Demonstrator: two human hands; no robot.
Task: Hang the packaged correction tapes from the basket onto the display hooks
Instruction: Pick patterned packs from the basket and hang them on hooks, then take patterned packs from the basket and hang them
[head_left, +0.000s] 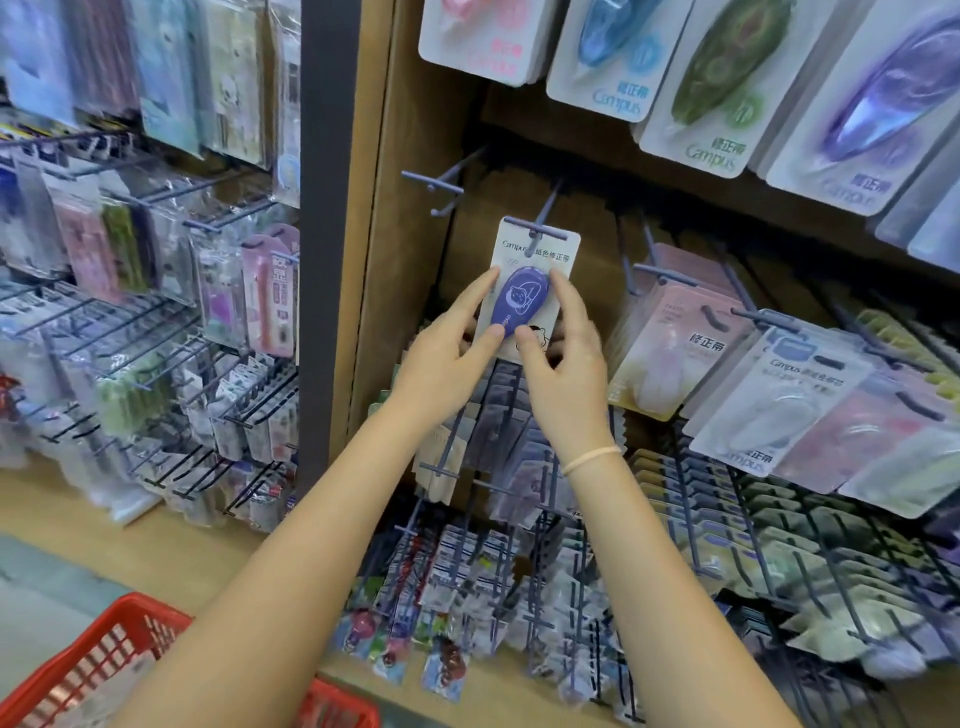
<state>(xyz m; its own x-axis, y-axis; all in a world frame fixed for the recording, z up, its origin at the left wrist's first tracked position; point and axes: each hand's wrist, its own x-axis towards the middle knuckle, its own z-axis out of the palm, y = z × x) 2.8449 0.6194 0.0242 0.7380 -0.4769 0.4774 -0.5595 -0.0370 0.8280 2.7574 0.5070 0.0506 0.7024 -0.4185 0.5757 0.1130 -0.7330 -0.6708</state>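
A packaged correction tape (524, 299), a purple tape on a white card, hangs at a blue display hook (540, 226) in the wooden shelf bay; the hook's tip passes through the card's top hole. My left hand (447, 348) holds the card's left edge, index finger along the side and thumb on the purple tape's lower end. My right hand (563, 358) holds the right edge the same way. A red basket (104, 660) sits at the bottom left, below my left forearm.
A bare hook (434, 182) sticks out up and left of the card. Rows of carded correction tapes (769, 395) hang to the right and above. Wire racks with small stationery (156, 332) fill the left bay. A dark post (327, 208) divides the bays.
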